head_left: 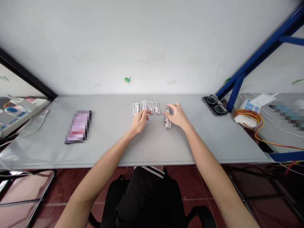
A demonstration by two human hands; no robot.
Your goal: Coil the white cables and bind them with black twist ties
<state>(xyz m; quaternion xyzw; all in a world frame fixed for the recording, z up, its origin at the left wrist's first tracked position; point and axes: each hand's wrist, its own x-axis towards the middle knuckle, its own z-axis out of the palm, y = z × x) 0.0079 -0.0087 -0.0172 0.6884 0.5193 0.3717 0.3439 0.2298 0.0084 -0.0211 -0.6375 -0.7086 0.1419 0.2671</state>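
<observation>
A white cable (146, 107) lies in a tight row of loops on the grey desktop (111, 142). My left hand (140, 122) is just in front of it, fingers spread, its fingertips near the loops' lower edge. A smaller bundle of white cable (167, 120) with some dark strands lies to the right of the loops. My right hand (178, 115) reaches in from the right, fingers extended at the top of that bundle. Neither hand visibly grips anything.
A pixelated phone (79, 126) lies left on the desk, and dark glasses (215, 105) lie at the back right. A white wall (152, 47) and blue metal frame (261, 53) border the desk. A power strip (249, 106) and red-yellow wires (248, 118) sit beyond it.
</observation>
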